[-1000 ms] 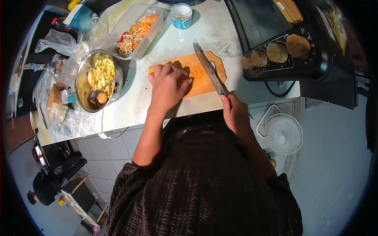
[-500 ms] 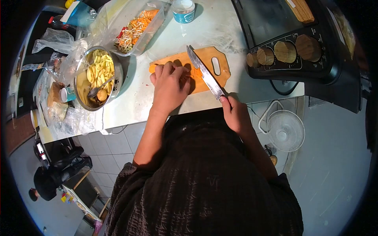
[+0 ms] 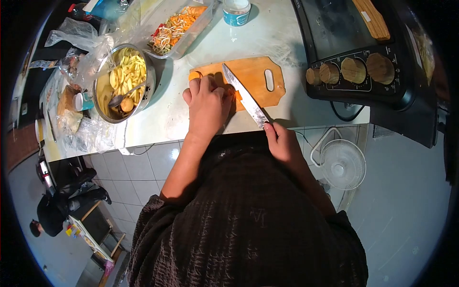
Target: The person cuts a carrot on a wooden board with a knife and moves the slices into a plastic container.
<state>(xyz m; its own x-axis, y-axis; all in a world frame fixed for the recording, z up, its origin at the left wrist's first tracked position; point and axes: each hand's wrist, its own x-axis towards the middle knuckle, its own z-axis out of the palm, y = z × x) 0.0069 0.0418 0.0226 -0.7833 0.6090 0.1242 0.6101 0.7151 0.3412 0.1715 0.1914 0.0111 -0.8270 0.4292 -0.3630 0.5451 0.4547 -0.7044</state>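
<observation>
My left hand is closed over a carrot on a wooden cutting board. Only the carrot's far-left end shows past my fingers; the rest is hidden beneath them. With my right hand I grip the handle of a large kitchen knife, which slants across the board with its tip up and to the left. Between the blade and my left fingers lie small orange carrot pieces. The blade is beside my left fingertips; whether it touches the carrot is hard to see.
A steel pot of pale cut strips with a spoon stands left. Behind it, a plastic container holds shredded vegetables and sprouts. A blue-labelled jar, a black toaster oven, a floor fan and a seated person are around.
The knife tip has shifted left, closer to my left fingers. My left hand still covers the carrot. The whole view has shifted slightly with my head.
</observation>
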